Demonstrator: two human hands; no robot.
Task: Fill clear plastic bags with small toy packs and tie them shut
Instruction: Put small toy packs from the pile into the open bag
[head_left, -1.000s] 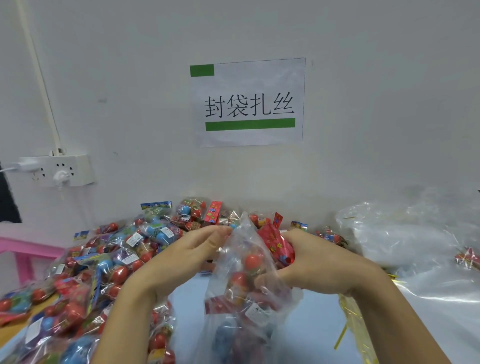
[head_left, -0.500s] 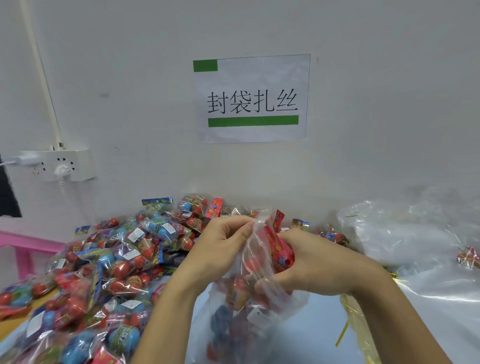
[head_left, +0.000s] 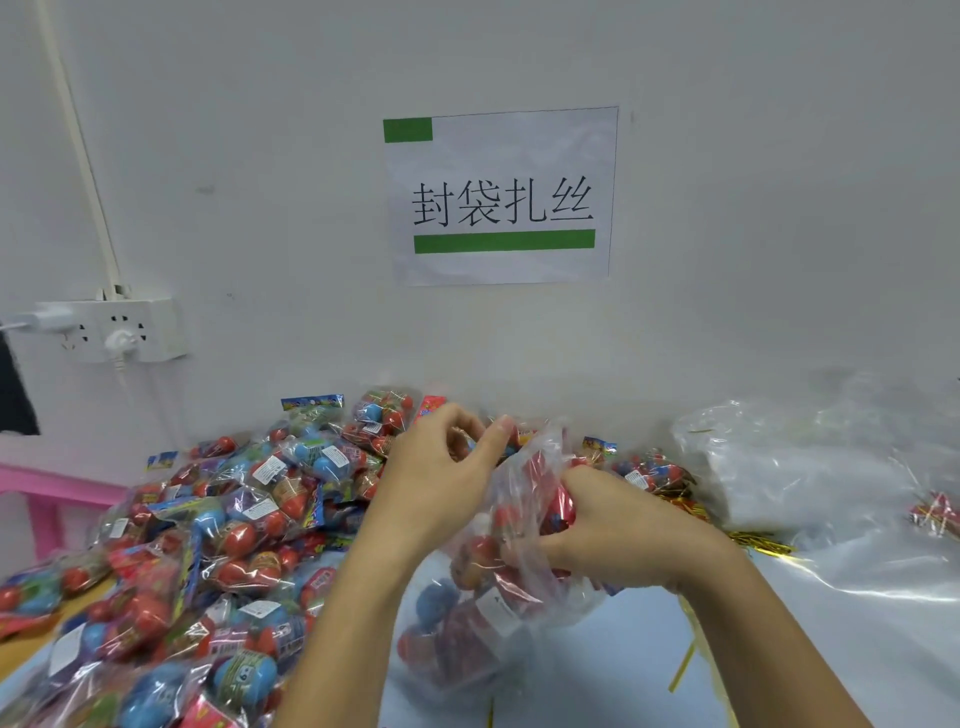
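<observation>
I see the worktop (head_left: 597, 649) running pale blue under everything, its near edge cut off by the frame. On the left of it lies the big heap of toy packs (head_left: 208, 545), spilling out of view at the lower left; single packs blur together there and I cannot count them. At the right sits a slack mound of clear empty bags (head_left: 810, 478), its outline hard to trace against the wall, with gold twist ties (head_left: 758, 543) scattered at its foot.

In the middle stands the clear plastic bag (head_left: 467, 634) I am filling: its long axis runs roughly upright, leaning right, mouth pointing up and away, its bottom resting on the worktop between my forearms. Red and blue toys show through the film, but the wrinkles and glare hide how many.

My right hand (head_left: 618, 525) is curled round the bag's gathered neck, squeezing a red pack against it; its fingertips are hidden in the plastic. My left hand (head_left: 441, 478) has climbed higher than half a second ago and now pinches the top edge of the bag between thumb and bent fingers, whereas a second ago it lay lower and further left. The bag's neck looks more bunched than it did then.
</observation>
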